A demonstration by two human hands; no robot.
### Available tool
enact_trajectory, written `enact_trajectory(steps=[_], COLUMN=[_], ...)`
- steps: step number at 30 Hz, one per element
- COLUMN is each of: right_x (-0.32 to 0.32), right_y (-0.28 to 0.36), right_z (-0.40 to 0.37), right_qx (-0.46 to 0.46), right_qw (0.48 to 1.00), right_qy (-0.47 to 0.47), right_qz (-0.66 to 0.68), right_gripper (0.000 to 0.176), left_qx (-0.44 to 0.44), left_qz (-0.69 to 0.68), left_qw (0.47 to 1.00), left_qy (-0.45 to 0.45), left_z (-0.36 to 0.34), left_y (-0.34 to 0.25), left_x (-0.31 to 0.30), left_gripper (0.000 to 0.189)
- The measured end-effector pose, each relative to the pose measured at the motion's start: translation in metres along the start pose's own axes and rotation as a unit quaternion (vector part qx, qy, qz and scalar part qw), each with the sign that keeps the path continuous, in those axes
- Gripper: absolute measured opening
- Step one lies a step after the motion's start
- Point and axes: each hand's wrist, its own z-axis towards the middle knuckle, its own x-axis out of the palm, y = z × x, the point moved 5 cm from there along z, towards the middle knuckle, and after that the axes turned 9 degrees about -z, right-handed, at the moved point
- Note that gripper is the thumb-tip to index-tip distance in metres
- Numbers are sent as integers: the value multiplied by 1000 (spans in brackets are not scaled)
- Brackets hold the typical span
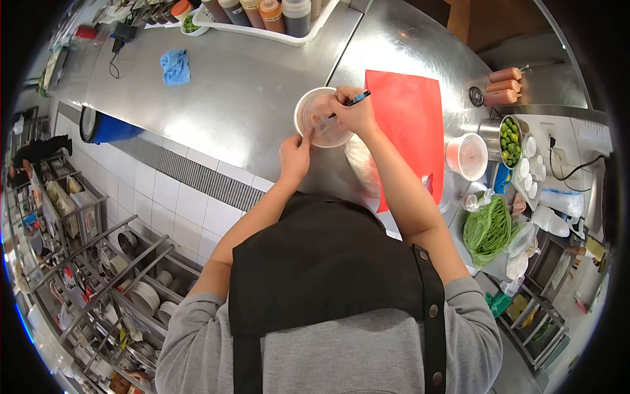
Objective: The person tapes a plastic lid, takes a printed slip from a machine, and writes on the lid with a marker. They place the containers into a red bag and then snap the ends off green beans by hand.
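Observation:
A round lidded container [314, 108] is at the edge of the steel counter [243, 98], with small dark marks on its clear lid. My right hand [354, 113] is closed around a black marker [359, 98], whose tip points down at the lid. At the container's lower left rim, my left hand [295, 156] pinches the edge with thumb and fingers. A red bag [410, 125] lies flat just right of my right hand. Partly under my right forearm is a clear plastic bag [359, 161] with pale contents.
Sauce bottles [270, 14] stand in a white tray at the top. A blue cloth [175, 67] lies left. To the right are another lidded tub [467, 156], a pot of green limes [510, 141], a bag of green beans [487, 231] and orange bottles [504, 85].

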Motion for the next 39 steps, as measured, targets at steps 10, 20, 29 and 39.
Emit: enact_trajectory(steps=[10,20,29,39], right_x=[-3,-6,-5,-8], right_y=[17,24,22,28], right_z=[-8,-11,-11,-12], right_qx=[-41,-100,-86,-93], right_qw=[998,992,993,990], right_qy=[-7,-50,-63,-70], right_qz=[-38,-54,-57,-84], right_gripper=[36,33,31,29], left_qx=[-18,-10,-6,-8], left_qz=[9,-17,-27,-30], left_qw=[1000,1000,1000,999], left_qy=[14,14,15,18], left_z=[3,6,10,5], left_y=[4,11,17,9], left_x=[-1,0,0,0], left_gripper=[56,54,52,52])
